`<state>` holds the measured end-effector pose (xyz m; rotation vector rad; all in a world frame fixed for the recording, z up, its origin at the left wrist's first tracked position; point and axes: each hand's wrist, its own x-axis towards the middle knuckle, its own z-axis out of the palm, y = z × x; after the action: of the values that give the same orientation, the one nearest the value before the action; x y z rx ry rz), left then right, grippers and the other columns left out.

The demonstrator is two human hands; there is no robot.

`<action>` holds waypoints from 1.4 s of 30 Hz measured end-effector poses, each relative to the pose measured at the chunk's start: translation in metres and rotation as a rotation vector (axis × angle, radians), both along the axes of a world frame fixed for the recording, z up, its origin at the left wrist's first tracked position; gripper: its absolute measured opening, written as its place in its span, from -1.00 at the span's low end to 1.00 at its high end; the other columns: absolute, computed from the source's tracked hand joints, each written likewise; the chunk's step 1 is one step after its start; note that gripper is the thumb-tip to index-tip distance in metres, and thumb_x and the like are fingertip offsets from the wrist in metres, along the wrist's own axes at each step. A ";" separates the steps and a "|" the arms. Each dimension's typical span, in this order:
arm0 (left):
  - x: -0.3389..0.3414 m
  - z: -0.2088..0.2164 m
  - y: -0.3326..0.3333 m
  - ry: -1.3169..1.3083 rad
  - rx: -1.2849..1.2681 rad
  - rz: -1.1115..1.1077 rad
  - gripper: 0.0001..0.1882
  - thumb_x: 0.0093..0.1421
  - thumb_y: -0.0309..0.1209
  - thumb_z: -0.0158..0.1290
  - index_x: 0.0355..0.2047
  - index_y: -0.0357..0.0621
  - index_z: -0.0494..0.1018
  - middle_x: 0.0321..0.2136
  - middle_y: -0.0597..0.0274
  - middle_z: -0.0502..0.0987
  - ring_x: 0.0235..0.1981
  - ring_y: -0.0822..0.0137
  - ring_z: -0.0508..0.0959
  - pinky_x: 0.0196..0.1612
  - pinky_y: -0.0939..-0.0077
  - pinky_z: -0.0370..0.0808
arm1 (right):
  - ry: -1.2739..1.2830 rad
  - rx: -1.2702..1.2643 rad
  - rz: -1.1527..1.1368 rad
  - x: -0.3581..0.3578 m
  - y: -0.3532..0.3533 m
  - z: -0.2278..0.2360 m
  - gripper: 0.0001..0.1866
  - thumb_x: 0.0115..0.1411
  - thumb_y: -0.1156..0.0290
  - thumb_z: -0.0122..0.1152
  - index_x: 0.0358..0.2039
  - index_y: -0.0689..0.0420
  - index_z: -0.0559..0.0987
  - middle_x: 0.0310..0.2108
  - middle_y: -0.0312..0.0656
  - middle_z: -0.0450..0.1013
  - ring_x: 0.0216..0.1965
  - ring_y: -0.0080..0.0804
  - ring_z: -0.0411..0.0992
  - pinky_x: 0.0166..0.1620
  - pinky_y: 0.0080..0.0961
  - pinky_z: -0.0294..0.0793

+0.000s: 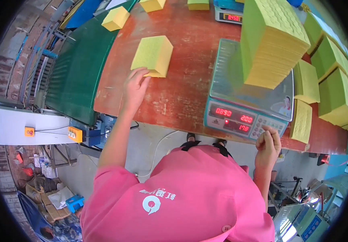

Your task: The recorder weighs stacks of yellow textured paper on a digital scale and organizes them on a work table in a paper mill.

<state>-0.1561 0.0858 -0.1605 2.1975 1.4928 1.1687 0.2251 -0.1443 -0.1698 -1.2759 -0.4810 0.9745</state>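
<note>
Well, left hand [136, 88] outstretched, right hand [268, 148] (curled)

We see a workshop: a green conveyor belt [75, 76] along the red table's [182, 101] left edge, orange switch boxes [75, 134], a digital scale [254, 101] near its front edge.

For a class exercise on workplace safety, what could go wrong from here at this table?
The tall stack on the scale is made of many layers; a knock might topple it or slide some off.

The right hand is close to the keypad, so a stray press could alter the display.

The left hand is at the small stack; a careless push might skew it.
</note>
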 end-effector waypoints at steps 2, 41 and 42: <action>-0.011 0.005 0.013 0.317 0.039 -0.070 -0.65 0.04 -0.48 0.23 -0.12 -0.19 0.52 -0.07 0.07 0.53 -0.04 0.07 0.52 -0.01 0.29 0.48 | 0.021 0.009 0.017 -0.011 0.000 -0.001 -0.83 0.30 0.50 -0.03 -0.21 0.23 0.54 -0.66 -0.38 0.26 -0.66 -0.67 0.17 -0.56 -0.69 0.11; -0.048 0.017 0.025 0.332 0.146 -0.126 -0.74 0.05 -0.46 0.19 -0.23 -0.26 0.52 -0.08 0.04 0.53 -0.02 0.03 0.50 0.00 0.20 0.46 | 0.021 -0.119 0.748 -0.157 0.078 0.007 -0.82 0.31 0.49 0.00 -0.15 0.24 0.54 -0.51 -0.31 0.43 -0.47 -0.63 0.40 -0.39 -0.66 0.41; -0.048 0.016 0.030 0.323 0.146 -0.100 -0.74 0.05 -0.46 0.19 -0.23 -0.26 0.52 -0.08 0.04 0.53 -0.02 0.03 0.50 0.00 0.20 0.46 | 0.041 -0.097 0.841 -0.163 0.081 0.007 -0.82 0.32 0.49 0.00 -0.14 0.24 0.53 -0.49 -0.30 0.44 -0.45 -0.63 0.40 -0.37 -0.65 0.42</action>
<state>-0.2042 0.1162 -0.1448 2.6294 1.4286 0.9523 0.0625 -0.0633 -0.1631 -1.1363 -0.9859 1.7320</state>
